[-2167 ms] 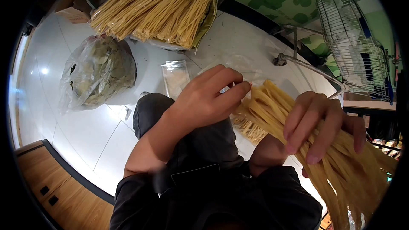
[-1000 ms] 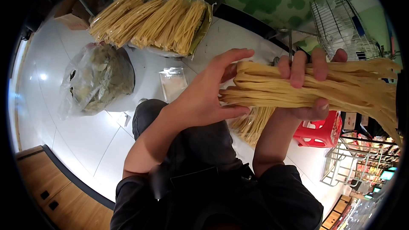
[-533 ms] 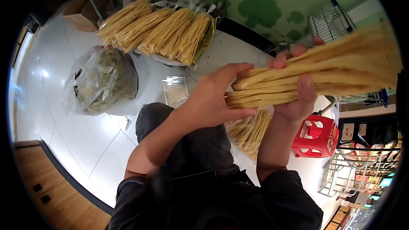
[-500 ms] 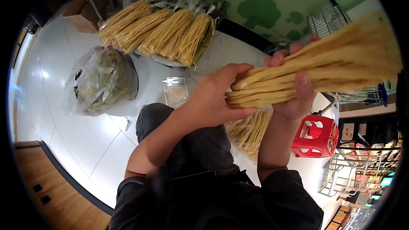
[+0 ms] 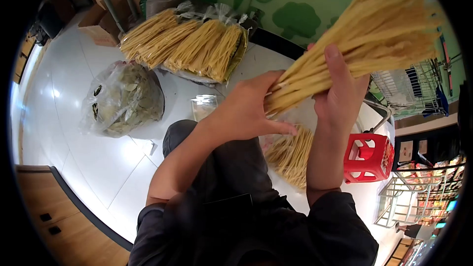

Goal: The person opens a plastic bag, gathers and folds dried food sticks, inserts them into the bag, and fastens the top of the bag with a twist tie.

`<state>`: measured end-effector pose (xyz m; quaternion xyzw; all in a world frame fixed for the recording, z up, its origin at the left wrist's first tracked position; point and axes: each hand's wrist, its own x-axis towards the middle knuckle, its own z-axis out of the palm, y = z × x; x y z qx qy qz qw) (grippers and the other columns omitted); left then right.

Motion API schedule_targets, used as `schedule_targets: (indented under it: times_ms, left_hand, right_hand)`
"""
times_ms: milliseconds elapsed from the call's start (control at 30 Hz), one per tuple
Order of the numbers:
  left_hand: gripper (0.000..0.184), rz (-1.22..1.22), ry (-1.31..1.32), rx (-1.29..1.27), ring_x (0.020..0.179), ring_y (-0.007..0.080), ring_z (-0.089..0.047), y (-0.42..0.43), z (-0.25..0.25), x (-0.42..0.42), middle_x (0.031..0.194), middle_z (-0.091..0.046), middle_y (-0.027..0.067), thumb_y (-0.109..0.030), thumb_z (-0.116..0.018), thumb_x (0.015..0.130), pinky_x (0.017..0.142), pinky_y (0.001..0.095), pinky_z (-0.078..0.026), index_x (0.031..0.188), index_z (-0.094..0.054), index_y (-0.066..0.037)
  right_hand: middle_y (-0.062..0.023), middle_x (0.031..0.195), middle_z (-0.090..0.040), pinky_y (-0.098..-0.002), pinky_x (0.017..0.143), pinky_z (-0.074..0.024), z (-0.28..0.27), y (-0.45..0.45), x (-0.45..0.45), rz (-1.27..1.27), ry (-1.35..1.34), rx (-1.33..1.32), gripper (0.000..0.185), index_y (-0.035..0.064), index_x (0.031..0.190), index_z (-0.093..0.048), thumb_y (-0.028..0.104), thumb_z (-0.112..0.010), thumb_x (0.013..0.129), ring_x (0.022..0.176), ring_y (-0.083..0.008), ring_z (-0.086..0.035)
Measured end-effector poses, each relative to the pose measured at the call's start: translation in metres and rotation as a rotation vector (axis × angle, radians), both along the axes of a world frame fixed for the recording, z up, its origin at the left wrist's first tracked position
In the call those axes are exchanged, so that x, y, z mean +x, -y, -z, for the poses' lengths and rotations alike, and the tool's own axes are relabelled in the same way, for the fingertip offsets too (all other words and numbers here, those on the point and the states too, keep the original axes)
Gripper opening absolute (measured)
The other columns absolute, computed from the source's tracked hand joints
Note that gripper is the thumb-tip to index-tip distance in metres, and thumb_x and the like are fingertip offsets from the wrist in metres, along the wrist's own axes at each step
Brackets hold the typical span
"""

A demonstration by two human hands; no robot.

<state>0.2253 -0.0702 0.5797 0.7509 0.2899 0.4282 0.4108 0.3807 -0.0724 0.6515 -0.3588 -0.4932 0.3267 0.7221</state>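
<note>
A thick bundle of long yellow dried bean curd sticks (image 5: 354, 44) slants up to the right in front of me, its far end smeared by motion. My right hand (image 5: 342, 81) is closed round its middle, thumb on top. Cupped about the near, lower end is my left hand (image 5: 249, 106), its thumb standing off from the sticks and its other fingers partly hidden. Below the hands, a clear bag of similar sticks (image 5: 290, 157) lies on the floor beside my leg.
Several bagged bundles of sticks (image 5: 182, 44) lie by the green wall. On the floor are a plastic sack of dried leaves (image 5: 125, 98) and a flat clear packet (image 5: 203, 106). A red stool (image 5: 369, 157), a wire cart (image 5: 409, 88) and a cardboard box (image 5: 98, 24) stand around.
The bundle has tilted more steeply, its far end swinging up and left. My right hand has turned with it, its thumb now on top. My left hand stays at the near end.
</note>
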Motion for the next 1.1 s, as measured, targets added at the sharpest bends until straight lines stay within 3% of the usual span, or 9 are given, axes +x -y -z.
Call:
schedule_targets:
  times_ms: [67,100,133,233,400,500,567,1000,1100]
  left_hand:
    - [0.083,0.014,0.008,0.023,0.105,0.0376,-0.067,0.002,-0.008,0.002,0.112,-0.066,0.0248,-0.028,-0.09,0.067,0.087,0.0396,-0.054,0.135,-0.051,0.001]
    - [0.083,-0.006,-0.032,-0.081,0.103,0.0279,-0.067,0.001,-0.012,0.003,0.113,-0.066,0.0212,-0.024,-0.091,0.068,0.087,0.0357,-0.053,0.136,-0.049,0.002]
    - [0.084,-0.027,-0.074,-0.184,0.102,0.0182,-0.067,0.0,-0.015,0.004,0.115,-0.066,0.0176,-0.02,-0.092,0.068,0.088,0.0318,-0.052,0.136,-0.048,0.003]
    - [0.075,-0.027,0.029,-0.209,0.102,0.0146,-0.065,-0.002,-0.019,0.008,0.113,-0.066,0.0144,-0.012,-0.089,0.072,0.087,0.0302,-0.052,0.134,-0.049,0.003]
    - [0.064,0.054,0.314,-0.121,0.097,0.0145,-0.065,-0.015,-0.017,0.009,0.106,-0.068,0.0111,-0.011,-0.085,0.075,0.087,0.028,-0.051,0.129,-0.054,0.002]
    - [0.062,0.114,0.37,-0.184,0.099,0.0119,-0.063,-0.016,-0.025,0.011,0.109,-0.066,0.0085,-0.009,-0.084,0.077,0.087,0.0272,-0.05,0.129,-0.053,0.003]
    - [0.062,0.139,0.391,-0.192,0.1,0.0118,-0.062,-0.017,-0.027,0.013,0.111,-0.066,0.0084,-0.009,-0.084,0.077,0.088,0.0277,-0.05,0.129,-0.053,0.003]
    - [0.061,0.037,0.432,-0.129,0.1,0.0155,-0.065,-0.019,-0.042,0.013,0.113,-0.066,0.0101,-0.013,-0.085,0.076,0.087,0.0304,-0.052,0.126,-0.052,0.002]
    - [0.058,-0.089,0.42,-0.134,0.099,0.015,-0.065,-0.022,-0.035,0.001,0.115,-0.066,0.01,-0.011,-0.084,0.078,0.086,0.0304,-0.053,0.126,-0.053,0.002]
  right_hand:
    - [-0.011,0.107,-0.066,-0.0301,0.081,-0.0559,-0.003,-0.002,-0.002,-0.005,-0.079,0.042,0.052,-0.0039,0.124,-0.053,-0.004,-0.079,0.08,0.091,-0.0179,-0.067]
    - [-0.011,0.107,-0.066,-0.0301,0.081,-0.0559,-0.005,-0.002,-0.001,-0.001,-0.083,0.042,0.052,-0.0039,0.124,-0.053,-0.004,-0.079,0.08,0.091,-0.0179,-0.067]
    - [-0.0134,0.112,-0.064,-0.035,0.083,-0.0561,-0.007,-0.002,-0.001,-0.04,-0.01,0.057,0.055,-0.0034,0.13,-0.048,0.004,-0.077,0.084,0.096,-0.0225,-0.067]
    - [-0.0151,0.119,-0.062,-0.0398,0.089,-0.0546,-0.015,-0.001,0.001,-0.119,0.049,0.066,0.059,-0.002,0.136,-0.043,0.013,-0.076,0.089,0.104,-0.0261,-0.066]
    - [-0.0126,0.126,-0.06,-0.0391,0.098,-0.0496,-0.026,0.006,0.01,-0.262,-0.114,0.007,0.06,0.0001,0.138,-0.044,0.013,-0.076,0.089,0.109,-0.0226,-0.064]
    - [-0.0114,0.124,-0.062,-0.0367,0.099,-0.048,-0.037,0.007,0.023,-0.355,0.01,-0.086,0.057,-0.001,0.136,-0.048,0.011,-0.076,0.088,0.109,-0.0209,-0.064]
    - [-0.0091,0.11,-0.07,-0.0316,0.088,-0.0546,-0.045,0.009,0.024,-0.248,0.232,-0.038,0.044,-0.0017,0.118,-0.061,0.013,-0.082,0.082,0.101,-0.017,-0.068]
    - [-0.0086,0.111,-0.07,-0.0314,0.088,-0.0512,-0.058,0.015,0.054,-0.306,0.876,-0.025,0.062,-0.0005,0.13,-0.058,0.036,-0.081,0.084,0.1,-0.0169,-0.066]
    - [-0.0144,0.136,-0.058,-0.0363,0.106,-0.0426,-0.096,0.035,0.052,-0.077,0.902,-0.283,0.064,-0.003,0.141,-0.047,0.024,-0.076,0.09,0.124,-0.0201,-0.055]
